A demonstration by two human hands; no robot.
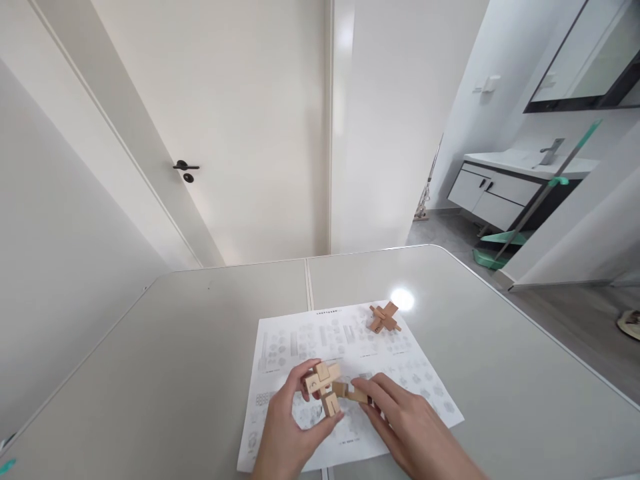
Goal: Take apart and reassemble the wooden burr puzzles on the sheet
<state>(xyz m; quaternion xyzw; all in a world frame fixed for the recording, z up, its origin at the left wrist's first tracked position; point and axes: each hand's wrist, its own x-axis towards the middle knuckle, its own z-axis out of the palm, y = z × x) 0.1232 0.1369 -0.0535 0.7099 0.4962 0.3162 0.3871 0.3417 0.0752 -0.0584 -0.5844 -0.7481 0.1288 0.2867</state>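
My left hand (295, 420) grips a partly joined cluster of pale wooden puzzle pieces (323, 380) between thumb and fingers. In my right hand (400, 413) a notched wooden puzzle piece (356, 395) is pinched, its left end at the cluster's right side. Whether the two touch or interlock I cannot tell. Both are held above a printed sheet (280, 427) covered with small diagrams. A darker brown wooden cross-shaped puzzle (384, 317) lies on the sheet's far right corner.
The sheet lies on a light grey table (190, 373) with a seam down its middle. Beyond the table's far edge stands a white door (250, 133) with a black handle (186, 165). At the right are a sink cabinet (493, 190) and a green-handled dustpan (493, 259).
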